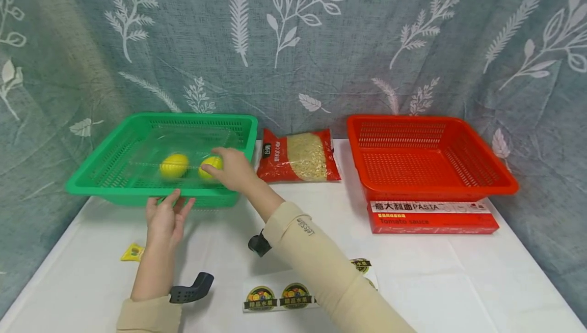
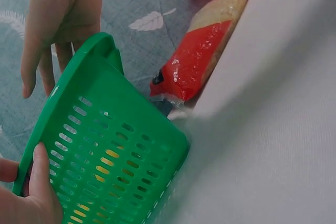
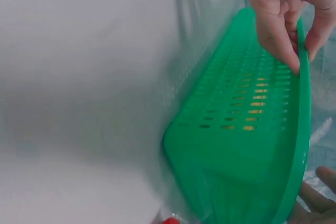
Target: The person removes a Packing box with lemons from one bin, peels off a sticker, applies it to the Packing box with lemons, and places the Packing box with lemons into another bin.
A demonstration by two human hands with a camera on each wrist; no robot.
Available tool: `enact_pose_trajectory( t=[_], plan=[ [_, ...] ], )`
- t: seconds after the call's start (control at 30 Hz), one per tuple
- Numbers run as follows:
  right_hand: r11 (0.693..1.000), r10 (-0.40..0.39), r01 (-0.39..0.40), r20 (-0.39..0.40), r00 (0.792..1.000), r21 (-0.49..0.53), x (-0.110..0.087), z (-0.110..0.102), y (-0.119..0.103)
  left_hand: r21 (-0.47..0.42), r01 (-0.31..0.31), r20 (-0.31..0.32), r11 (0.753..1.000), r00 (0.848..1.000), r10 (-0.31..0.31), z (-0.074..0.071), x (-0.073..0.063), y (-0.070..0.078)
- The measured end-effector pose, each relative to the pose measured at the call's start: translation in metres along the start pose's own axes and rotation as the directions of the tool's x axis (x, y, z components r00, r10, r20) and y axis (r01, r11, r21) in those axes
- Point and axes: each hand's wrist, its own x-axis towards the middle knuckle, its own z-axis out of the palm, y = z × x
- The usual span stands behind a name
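My left hand [image 1: 163,221] pinches the front rim of a green plastic basket [image 1: 133,191] between thumb and fingers. Inside the basket lies a clear plastic box [image 1: 192,142], with two round yellow fruits [image 1: 174,166] showing at its front. My right hand [image 1: 235,169] is over the basket's right end, beside the right-hand yellow fruit [image 1: 211,168] and partly covering it. Its fingers are extended and spread, as the left wrist view also shows, and hold nothing. Through the basket's slots, yellow patches appear in both wrist views.
A red bag of noodles [image 1: 298,156] lies right of the green basket. Farther right stands a red basket [image 1: 440,190], with a red pasta box [image 1: 433,217] before it. A yellow packet [image 1: 133,252], a sticker sheet [image 1: 275,297] and black wrist-camera parts [image 1: 192,289] appear in front.
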Motion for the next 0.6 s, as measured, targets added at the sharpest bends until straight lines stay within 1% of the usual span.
enact_pose_trajectory(
  t=[0.17, 0.3, 0.43, 0.5, 0.6],
  plan=[
    [0.997, 0.063, -0.059, 0.063, 0.996, -0.056, 0.005, 0.006, -0.005, -0.027, -0.004, -0.020, 1.000, 1.000, 0.003, -0.002, -0.001, -0.001],
    [0.991, 0.114, -0.106, 0.082, 0.990, -0.086, 0.007, 0.010, -0.011, -0.034, -0.010, -0.016, 0.999, 1.000, 0.010, -0.005, -0.001, -0.001],
    [0.983, 0.176, -0.171, 0.087, 0.981, -0.059, 0.009, 0.013, -0.016, -0.017, -0.020, -0.001, 1.000, 1.000, 0.019, -0.007, -0.002, -0.001],
    [0.978, 0.207, -0.206, 0.091, 0.974, -0.026, 0.009, 0.015, -0.018, -0.023, -0.021, -0.006, 1.000, 1.000, 0.021, -0.006, -0.001, -0.002],
    [0.969, 0.245, -0.246, 0.090, 0.965, 0.002, 0.009, 0.018, -0.018, -0.009, -0.028, -0.017, 1.000, 0.999, 0.028, -0.002, 0.000, -0.002]
  ],
)
